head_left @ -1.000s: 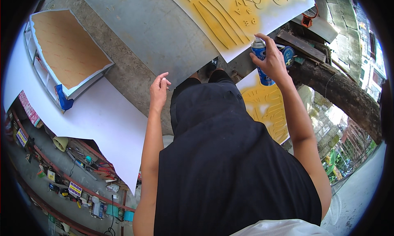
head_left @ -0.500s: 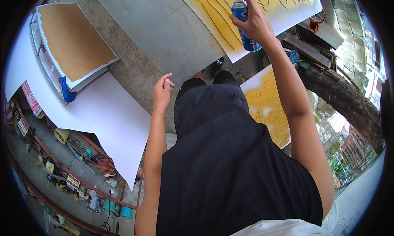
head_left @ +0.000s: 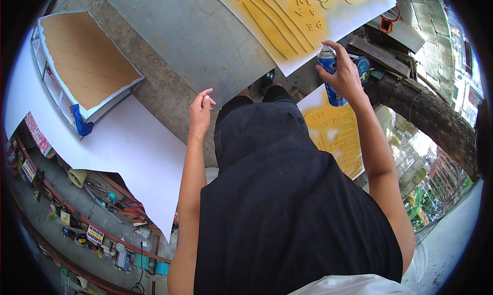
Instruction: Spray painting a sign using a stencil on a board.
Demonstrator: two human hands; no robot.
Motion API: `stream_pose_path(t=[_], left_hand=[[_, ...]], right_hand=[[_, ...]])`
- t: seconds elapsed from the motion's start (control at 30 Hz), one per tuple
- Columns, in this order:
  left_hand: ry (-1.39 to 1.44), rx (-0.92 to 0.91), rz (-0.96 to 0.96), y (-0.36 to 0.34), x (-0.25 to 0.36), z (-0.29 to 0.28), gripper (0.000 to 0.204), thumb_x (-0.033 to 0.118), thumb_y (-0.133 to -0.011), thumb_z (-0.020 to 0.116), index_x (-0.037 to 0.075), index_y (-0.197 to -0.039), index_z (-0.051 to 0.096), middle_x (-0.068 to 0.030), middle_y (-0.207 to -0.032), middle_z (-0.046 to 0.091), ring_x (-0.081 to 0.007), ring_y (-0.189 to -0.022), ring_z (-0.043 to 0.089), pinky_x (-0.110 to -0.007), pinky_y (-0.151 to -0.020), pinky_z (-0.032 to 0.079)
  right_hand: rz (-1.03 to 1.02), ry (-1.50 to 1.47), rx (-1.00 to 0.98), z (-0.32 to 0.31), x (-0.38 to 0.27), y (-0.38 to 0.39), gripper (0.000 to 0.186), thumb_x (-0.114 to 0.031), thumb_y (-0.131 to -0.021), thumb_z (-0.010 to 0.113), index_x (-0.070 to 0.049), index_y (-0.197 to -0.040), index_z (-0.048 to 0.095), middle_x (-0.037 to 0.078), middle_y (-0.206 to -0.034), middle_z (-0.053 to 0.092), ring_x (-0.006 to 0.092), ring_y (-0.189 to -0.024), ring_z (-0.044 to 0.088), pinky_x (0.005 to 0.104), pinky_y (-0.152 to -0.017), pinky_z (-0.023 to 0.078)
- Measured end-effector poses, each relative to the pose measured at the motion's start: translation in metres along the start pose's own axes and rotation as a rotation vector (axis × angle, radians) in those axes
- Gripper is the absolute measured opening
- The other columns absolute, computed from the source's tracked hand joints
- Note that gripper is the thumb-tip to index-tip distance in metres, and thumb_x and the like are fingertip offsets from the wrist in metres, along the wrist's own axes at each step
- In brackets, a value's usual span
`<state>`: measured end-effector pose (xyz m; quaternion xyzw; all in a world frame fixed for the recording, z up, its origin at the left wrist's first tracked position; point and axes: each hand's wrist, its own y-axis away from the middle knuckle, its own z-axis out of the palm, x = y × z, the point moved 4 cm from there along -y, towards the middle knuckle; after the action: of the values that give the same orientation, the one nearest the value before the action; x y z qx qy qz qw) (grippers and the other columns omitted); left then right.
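Note:
My right hand [head_left: 343,77] grips a blue spray can [head_left: 328,66], index finger at its top, just below the right corner of a white sheet [head_left: 290,64] bearing cut-out letters and strokes coated in yellow [head_left: 272,28]. A second yellow-coated sheet [head_left: 321,125] lies lower, beside my right forearm. My left hand [head_left: 202,110] hangs open and empty, fingers loosely bent, near the corner of a grey metal plate [head_left: 190,43].
At left, a framed brown board [head_left: 90,56] rests by a large white sheet [head_left: 128,141], with cluttered shelves [head_left: 113,243] below. A tree trunk [head_left: 431,115], wooden planks [head_left: 380,56] and an orange hoop [head_left: 386,23] are at right. My shoe [head_left: 267,79] shows on concrete.
My right hand with the can rose over the upper yellow sheet half a second ago and has since come back down and rightward, below that sheet's corner. My left hand has shifted only slightly.

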<state>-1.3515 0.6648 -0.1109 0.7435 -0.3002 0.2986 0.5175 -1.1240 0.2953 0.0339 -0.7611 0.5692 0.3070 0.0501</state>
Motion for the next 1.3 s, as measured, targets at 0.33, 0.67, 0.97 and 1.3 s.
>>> stream_pose_path(t=[0.33,0.67,0.97,1.3], left_hand=[[-0.045,-0.057,0.026,-0.007,0.012,0.004,0.033,0.019,-0.111,0.05,0.005,-0.133,0.07,-0.0001,-0.091,0.067,-0.008,-0.081,0.058,-0.026,-0.078,0.052],[-0.045,-0.027,0.025,-0.005,0.017,0.005,0.034,0.018,-0.105,0.053,0.005,-0.13,0.072,-0.0024,-0.088,0.07,-0.0112,-0.077,0.06,-0.029,-0.075,0.053],[-0.032,0.007,0.008,0.006,0.006,0.002,0.033,0.016,-0.105,0.053,0.005,-0.13,0.072,-0.0024,-0.087,0.071,-0.0114,-0.076,0.061,-0.03,-0.075,0.053],[-0.029,-0.029,0.008,-0.004,0.009,0.011,0.033,0.018,-0.106,0.053,0.005,-0.13,0.072,-0.0027,-0.087,0.071,-0.0114,-0.077,0.061,-0.03,-0.076,0.053]], right_hand=[[-0.057,-0.011,0.052,-0.002,-0.015,0.013,0.069,-0.024,-0.086,0.081,-0.021,-0.147,0.05,0.019,-0.124,0.063,0.0423,-0.108,0.069,0.0488,-0.092,0.056],[-0.283,-0.034,0.24,0.026,-0.067,-0.088,0.066,-0.037,-0.089,0.078,-0.027,-0.147,0.05,0.02,-0.115,0.064,0.042,-0.104,0.069,0.0502,-0.088,0.056],[-0.234,0.024,0.148,0.041,-0.058,-0.092,0.064,-0.037,-0.09,0.077,-0.026,-0.148,0.05,0.02,-0.12,0.065,0.041,-0.109,0.068,0.0497,-0.095,0.055],[-0.013,0.02,0.022,0.026,0.0,0.013,0.065,-0.028,-0.086,0.079,-0.025,-0.146,0.051,0.018,-0.114,0.063,0.0437,-0.102,0.068,0.0509,-0.088,0.055]])
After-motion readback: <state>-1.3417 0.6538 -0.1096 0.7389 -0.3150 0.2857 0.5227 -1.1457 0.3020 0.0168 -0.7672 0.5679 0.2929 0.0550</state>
